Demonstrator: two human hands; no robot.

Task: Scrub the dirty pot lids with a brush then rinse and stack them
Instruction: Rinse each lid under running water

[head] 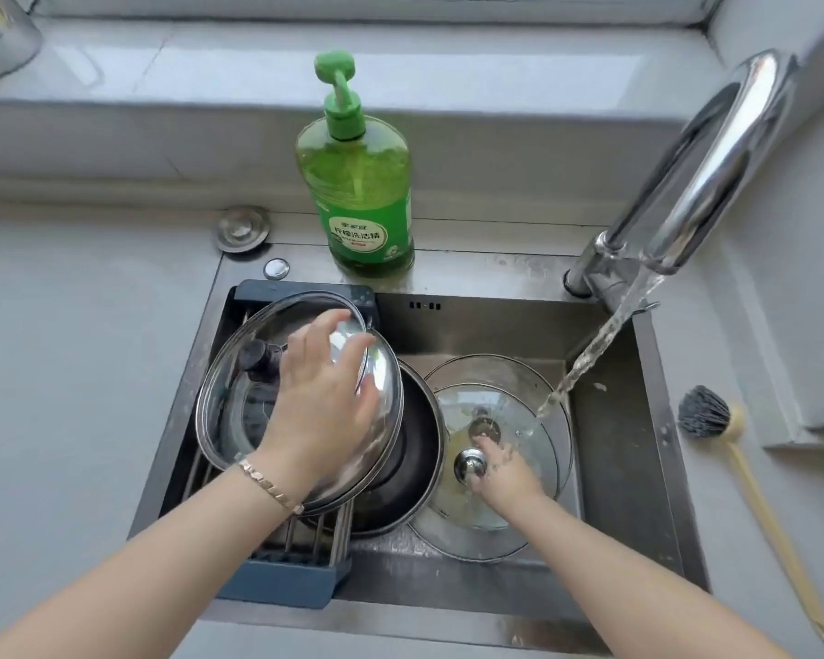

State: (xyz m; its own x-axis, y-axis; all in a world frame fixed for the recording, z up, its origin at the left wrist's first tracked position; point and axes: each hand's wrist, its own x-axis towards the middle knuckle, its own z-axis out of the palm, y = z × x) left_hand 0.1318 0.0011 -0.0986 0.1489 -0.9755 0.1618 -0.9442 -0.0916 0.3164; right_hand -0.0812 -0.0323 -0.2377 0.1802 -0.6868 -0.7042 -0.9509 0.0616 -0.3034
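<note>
A glass lid with a steel rim and a black knob (pixel 239 397) lies tilted on the drying rack (pixel 286 570) at the sink's left. My left hand (pixel 322 401) rests on its top with fingers spread. Beneath it sits a dark steel lid (pixel 415 473). To the right, two glass lids lie stacked in the basin: the upper one (pixel 500 411) has a silver knob (pixel 470 464), the lower one (pixel 467 539) shows around it. My right hand (pixel 503 470) touches the upper lid beside the knob, under running water (pixel 591 349). The brush (pixel 707 413) lies on the counter at the right.
A green dish soap bottle (pixel 360 183) stands behind the sink. The chrome faucet (pixel 695 168) arches over the back right corner. A sink strainer plug (pixel 242 228) lies on the counter at the back left. Grey counter surrounds the steel sink (pixel 638 468).
</note>
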